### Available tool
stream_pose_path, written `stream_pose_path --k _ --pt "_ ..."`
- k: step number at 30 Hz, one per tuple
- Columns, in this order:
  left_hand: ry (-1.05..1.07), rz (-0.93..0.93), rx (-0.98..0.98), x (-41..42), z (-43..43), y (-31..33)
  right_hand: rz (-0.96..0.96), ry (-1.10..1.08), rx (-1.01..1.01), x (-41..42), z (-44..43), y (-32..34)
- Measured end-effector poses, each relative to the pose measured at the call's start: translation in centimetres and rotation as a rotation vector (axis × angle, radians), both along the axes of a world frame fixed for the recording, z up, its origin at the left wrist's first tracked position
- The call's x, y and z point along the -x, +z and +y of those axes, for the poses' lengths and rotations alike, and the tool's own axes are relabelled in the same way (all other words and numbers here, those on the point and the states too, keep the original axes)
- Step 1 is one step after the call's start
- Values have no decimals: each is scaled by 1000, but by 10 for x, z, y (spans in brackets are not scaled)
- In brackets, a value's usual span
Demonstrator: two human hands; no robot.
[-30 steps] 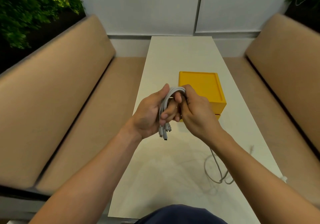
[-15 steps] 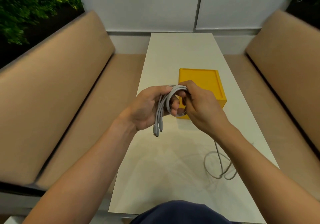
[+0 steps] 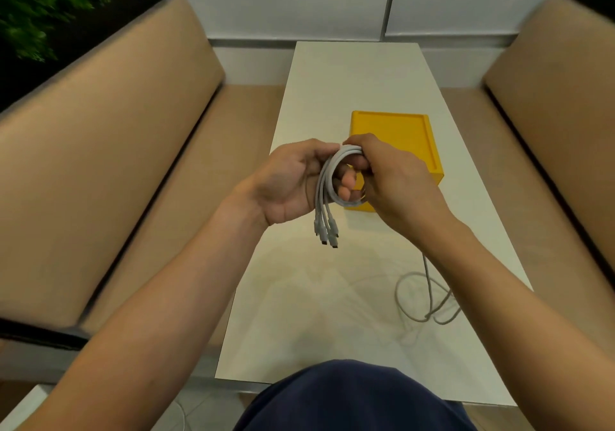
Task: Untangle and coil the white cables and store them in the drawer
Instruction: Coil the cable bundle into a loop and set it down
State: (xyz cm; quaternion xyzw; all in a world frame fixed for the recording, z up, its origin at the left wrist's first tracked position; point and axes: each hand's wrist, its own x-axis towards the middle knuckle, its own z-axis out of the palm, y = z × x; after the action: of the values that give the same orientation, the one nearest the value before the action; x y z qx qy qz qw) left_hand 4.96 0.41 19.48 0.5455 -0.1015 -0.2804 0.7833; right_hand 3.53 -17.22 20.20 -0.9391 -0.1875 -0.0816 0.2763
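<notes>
The white cable bundle (image 3: 326, 172) is held up above the surface (image 3: 349, 81), just in front of the yellow drawer box (image 3: 399, 134). It's looped into a small coil, with a few plug ends (image 3: 327, 232) left dangling under it. It's being held from both sides, tbh: the left hand (image 3: 289, 181) is wrapped round the near side of the loop, so that grip is closed on the cable with fingertips showing through the middle. The right hand (image 3: 396, 184) is pinched tight on the top and far side of the same loop. A second loose cable (image 3: 429, 297) is left sprawled on the surface near the right forearm, and whether it's joined to the coil can't be told, since its upper end is hidden behind the arm. Tan benches (image 3: 100, 164) are seen along both sides, some green plants (image 3: 50, 4) are tucked in the far left corner, and a bit of dark blue clothing (image 3: 349, 397) is caught at the bottom edge.
</notes>
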Motion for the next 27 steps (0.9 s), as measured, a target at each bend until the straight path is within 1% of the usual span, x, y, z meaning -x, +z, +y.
stream_pose_path --k 3,6,9,11,13,15,17,19,22,25,27 --pt "-16 -31 -76 0 -2 4 -50 21 26 -1 -2 -5" --pt "-17 -144 -166 1 -1 2 -23 47 -82 -4 -6 -12" --pt "-26 -181 -110 1 0 -2 -37 35 -210 -12 -13 -17" --pt "-18 -188 -50 1 0 -5 -59 41 -254 -14 -15 -15" --pt "-32 -188 -1 2 -1 -8 -71 68 -243 -13 -16 -13" --pt "-66 -173 37 1 1 -9 -119 76 -186 -12 -16 -12" --pt "-130 -145 38 1 1 -6 -145 67 -132 -11 -15 -11" --pt "-189 -125 -15 0 -2 -2 -114 79 -96 -11 -14 -13" --pt "-164 -142 -84 -1 -8 -2 -31 82 -93 -12 -13 -16" --pt "-130 -111 -23 -1 -5 -8 122 176 -186 -11 -20 -16" --pt "-110 -73 34 -1 0 -12 187 217 -204 -8 -26 -16"
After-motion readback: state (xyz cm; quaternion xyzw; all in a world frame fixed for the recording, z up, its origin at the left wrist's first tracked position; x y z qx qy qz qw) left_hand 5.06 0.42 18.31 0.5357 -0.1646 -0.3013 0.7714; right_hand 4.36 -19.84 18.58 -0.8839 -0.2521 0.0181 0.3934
